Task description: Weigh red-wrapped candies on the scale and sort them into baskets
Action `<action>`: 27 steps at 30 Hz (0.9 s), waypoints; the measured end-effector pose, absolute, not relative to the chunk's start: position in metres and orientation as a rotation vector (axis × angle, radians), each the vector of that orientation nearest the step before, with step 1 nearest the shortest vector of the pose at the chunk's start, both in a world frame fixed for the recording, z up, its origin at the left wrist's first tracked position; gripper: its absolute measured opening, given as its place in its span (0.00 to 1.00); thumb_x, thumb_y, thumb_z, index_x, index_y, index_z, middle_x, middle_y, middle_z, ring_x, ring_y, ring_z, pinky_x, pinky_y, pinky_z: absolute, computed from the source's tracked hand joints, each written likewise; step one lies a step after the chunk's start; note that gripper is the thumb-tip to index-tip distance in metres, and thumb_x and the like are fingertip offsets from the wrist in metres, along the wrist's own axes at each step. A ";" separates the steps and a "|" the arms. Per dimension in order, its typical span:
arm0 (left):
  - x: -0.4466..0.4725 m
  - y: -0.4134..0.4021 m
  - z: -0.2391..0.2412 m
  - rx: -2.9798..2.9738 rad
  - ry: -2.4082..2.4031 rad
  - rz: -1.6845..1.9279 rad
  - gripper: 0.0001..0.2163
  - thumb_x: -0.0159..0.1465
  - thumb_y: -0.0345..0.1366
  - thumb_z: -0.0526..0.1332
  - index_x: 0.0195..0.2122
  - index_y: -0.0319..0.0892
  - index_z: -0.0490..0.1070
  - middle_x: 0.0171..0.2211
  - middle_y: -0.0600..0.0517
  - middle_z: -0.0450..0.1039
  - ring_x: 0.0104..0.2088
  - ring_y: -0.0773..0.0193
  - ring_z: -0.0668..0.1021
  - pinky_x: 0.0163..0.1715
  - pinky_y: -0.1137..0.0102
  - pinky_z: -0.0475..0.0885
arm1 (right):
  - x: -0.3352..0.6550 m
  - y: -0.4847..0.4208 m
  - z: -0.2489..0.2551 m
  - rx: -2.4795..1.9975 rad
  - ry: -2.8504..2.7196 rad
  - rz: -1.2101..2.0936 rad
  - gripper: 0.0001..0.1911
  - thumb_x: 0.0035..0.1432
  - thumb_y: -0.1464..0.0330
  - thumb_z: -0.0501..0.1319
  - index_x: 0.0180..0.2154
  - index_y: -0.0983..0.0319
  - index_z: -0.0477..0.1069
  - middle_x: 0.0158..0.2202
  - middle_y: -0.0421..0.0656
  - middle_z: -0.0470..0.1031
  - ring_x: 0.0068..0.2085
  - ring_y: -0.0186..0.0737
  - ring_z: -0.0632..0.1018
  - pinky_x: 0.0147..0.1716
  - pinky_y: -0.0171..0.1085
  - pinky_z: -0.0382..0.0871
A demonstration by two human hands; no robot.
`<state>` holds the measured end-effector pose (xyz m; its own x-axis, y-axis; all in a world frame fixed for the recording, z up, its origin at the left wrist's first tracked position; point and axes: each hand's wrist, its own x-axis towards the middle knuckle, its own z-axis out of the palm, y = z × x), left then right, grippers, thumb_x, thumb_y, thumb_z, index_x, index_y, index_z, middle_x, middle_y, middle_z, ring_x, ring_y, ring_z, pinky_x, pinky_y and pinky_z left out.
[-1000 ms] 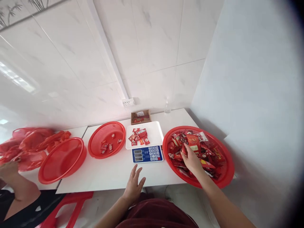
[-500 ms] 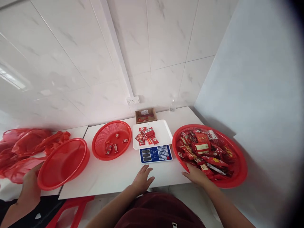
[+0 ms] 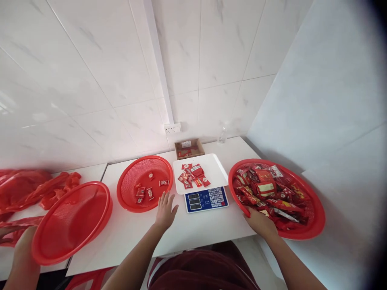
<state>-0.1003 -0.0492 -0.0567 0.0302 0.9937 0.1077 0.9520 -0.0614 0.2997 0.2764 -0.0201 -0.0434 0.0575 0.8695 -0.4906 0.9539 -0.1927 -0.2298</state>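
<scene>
My right hand (image 3: pixel 259 221) grips the near-left rim of a red plastic basket (image 3: pixel 319 209), with the fingers wrapped over the edge. This basket is heaped with red-wrapped candies and snack packets (image 3: pixel 266 188). My left hand (image 3: pixel 165 213) is open, fingers stretched out, close to the near-right rim of another red basket (image 3: pixel 123 173); whether it touches is unclear. A few small wrapped sweets (image 3: pixel 150 193) lie in that basket. Between the two baskets stands a blue-and-white digital scale (image 3: pixel 207 200). Its white tray (image 3: pixel 213 166) carries a small pile of red sweets (image 3: pixel 193 176).
At the left, another person's hand (image 3: pixel 24 245) is beside a third red basket (image 3: pixel 104 197), near red plastic bags (image 3: pixel 33 189). Behind the scale are a cardboard box (image 3: pixel 190 149) and a clear bottle (image 3: pixel 222 135), close to the tiled wall (image 3: pixel 127 80).
My left hand has moved left, from in front of the scale to the middle basket. My right hand stays on its basket's rim. The other person's basket has shifted toward the near left.
</scene>
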 end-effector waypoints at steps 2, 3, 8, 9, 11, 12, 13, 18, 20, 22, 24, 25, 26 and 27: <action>-0.110 -0.043 -0.058 2.134 2.062 0.383 0.19 0.62 0.38 0.54 0.54 0.42 0.63 0.59 0.43 0.59 0.61 0.50 0.59 0.57 0.51 0.57 | 0.275 -0.020 -0.042 2.185 1.876 -0.812 0.22 0.58 0.64 0.45 0.52 0.58 0.65 0.46 0.51 0.74 0.46 0.50 0.75 0.41 0.44 0.65; -0.111 -0.040 -0.058 2.140 2.066 0.382 0.18 0.62 0.38 0.54 0.54 0.42 0.63 0.59 0.43 0.60 0.60 0.50 0.60 0.57 0.51 0.57 | 0.274 -0.020 -0.041 2.188 1.867 -0.814 0.23 0.58 0.64 0.45 0.52 0.59 0.64 0.47 0.51 0.74 0.46 0.50 0.75 0.41 0.44 0.65; -0.091 -0.022 -0.043 2.216 1.978 0.460 0.14 0.64 0.37 0.51 0.49 0.44 0.67 0.53 0.45 0.68 0.57 0.53 0.64 0.55 0.53 0.59 | 0.274 -0.019 -0.041 2.176 1.840 -0.832 0.22 0.57 0.64 0.44 0.51 0.58 0.65 0.47 0.50 0.74 0.46 0.51 0.75 0.41 0.44 0.65; -0.083 -0.015 -0.038 2.202 1.946 0.430 0.14 0.64 0.36 0.50 0.49 0.44 0.68 0.50 0.46 0.69 0.54 0.54 0.67 0.54 0.55 0.61 | 0.273 -0.019 -0.041 2.172 1.839 -0.831 0.22 0.58 0.64 0.44 0.51 0.58 0.65 0.47 0.50 0.74 0.46 0.50 0.75 0.41 0.44 0.65; -0.066 0.003 -0.028 2.154 1.920 0.351 0.14 0.64 0.36 0.50 0.48 0.45 0.69 0.46 0.47 0.71 0.50 0.56 0.69 0.51 0.59 0.64 | 0.273 -0.018 -0.040 2.170 1.840 -0.823 0.22 0.58 0.65 0.43 0.50 0.58 0.66 0.47 0.50 0.74 0.45 0.49 0.75 0.40 0.44 0.65; -0.058 0.013 -0.025 2.134 1.923 0.316 0.14 0.64 0.36 0.51 0.48 0.44 0.69 0.45 0.47 0.71 0.49 0.56 0.70 0.50 0.60 0.64 | 0.273 -0.018 -0.040 2.169 1.842 -0.819 0.22 0.58 0.65 0.43 0.50 0.58 0.66 0.47 0.51 0.74 0.45 0.49 0.75 0.40 0.43 0.65; -0.052 0.022 -0.022 2.118 1.930 0.291 0.14 0.63 0.37 0.52 0.47 0.44 0.69 0.45 0.47 0.71 0.48 0.55 0.69 0.50 0.60 0.64 | 0.273 -0.018 -0.040 2.168 1.844 -0.815 0.22 0.58 0.65 0.43 0.50 0.59 0.66 0.46 0.51 0.74 0.45 0.49 0.76 0.40 0.43 0.65; -0.040 0.049 -0.016 2.052 1.946 0.203 0.11 0.59 0.36 0.57 0.41 0.43 0.72 0.45 0.45 0.70 0.49 0.52 0.68 0.50 0.59 0.62 | 0.275 -0.018 -0.042 2.157 1.844 -0.811 0.21 0.57 0.65 0.44 0.49 0.59 0.66 0.47 0.51 0.74 0.45 0.49 0.75 0.40 0.43 0.66; -0.041 0.048 -0.014 2.033 1.942 0.196 0.09 0.59 0.35 0.56 0.37 0.42 0.73 0.44 0.45 0.70 0.49 0.53 0.68 0.50 0.60 0.62 | 0.275 -0.018 -0.043 2.164 1.851 -0.813 0.21 0.58 0.65 0.43 0.49 0.59 0.66 0.48 0.50 0.73 0.46 0.48 0.75 0.40 0.43 0.65; -0.040 0.043 -0.012 2.012 1.930 0.205 0.08 0.60 0.34 0.55 0.35 0.41 0.73 0.42 0.45 0.71 0.48 0.53 0.69 0.48 0.60 0.63 | 0.276 -0.018 -0.043 2.168 1.851 -0.819 0.22 0.58 0.65 0.43 0.50 0.59 0.66 0.49 0.50 0.73 0.47 0.48 0.74 0.41 0.43 0.65; -0.031 0.036 -0.010 1.984 1.901 0.225 0.09 0.61 0.35 0.53 0.35 0.41 0.72 0.40 0.45 0.71 0.45 0.55 0.70 0.44 0.62 0.66 | 0.276 -0.017 -0.043 2.170 1.839 -0.828 0.22 0.58 0.65 0.43 0.51 0.59 0.65 0.50 0.50 0.72 0.48 0.49 0.74 0.42 0.44 0.65; -0.022 0.033 -0.009 1.971 1.870 0.237 0.10 0.61 0.36 0.52 0.36 0.41 0.72 0.39 0.45 0.72 0.43 0.57 0.72 0.42 0.64 0.67 | 0.276 -0.017 -0.043 2.169 1.839 -0.831 0.22 0.58 0.65 0.43 0.51 0.59 0.65 0.50 0.50 0.72 0.48 0.50 0.74 0.42 0.45 0.65; -0.011 0.030 -0.008 1.965 1.827 0.249 0.11 0.62 0.37 0.52 0.37 0.41 0.72 0.38 0.47 0.72 0.40 0.59 0.73 0.39 0.66 0.69 | 0.276 -0.017 -0.043 2.167 1.846 -0.836 0.22 0.58 0.66 0.43 0.51 0.60 0.65 0.50 0.51 0.72 0.47 0.51 0.74 0.42 0.46 0.65; 0.003 0.028 -0.007 1.964 1.772 0.260 0.11 0.62 0.38 0.52 0.38 0.42 0.72 0.37 0.48 0.73 0.38 0.61 0.74 0.38 0.68 0.69 | 0.276 -0.017 -0.043 2.166 1.851 -0.841 0.22 0.57 0.66 0.43 0.50 0.60 0.65 0.49 0.50 0.72 0.47 0.51 0.74 0.42 0.46 0.65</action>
<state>0.0027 0.0282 -0.0066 0.1437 0.9743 -0.1736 0.8833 -0.0472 0.4665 0.2764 -0.0167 -0.0428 0.0701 0.8540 -0.5155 0.9502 -0.2145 -0.2261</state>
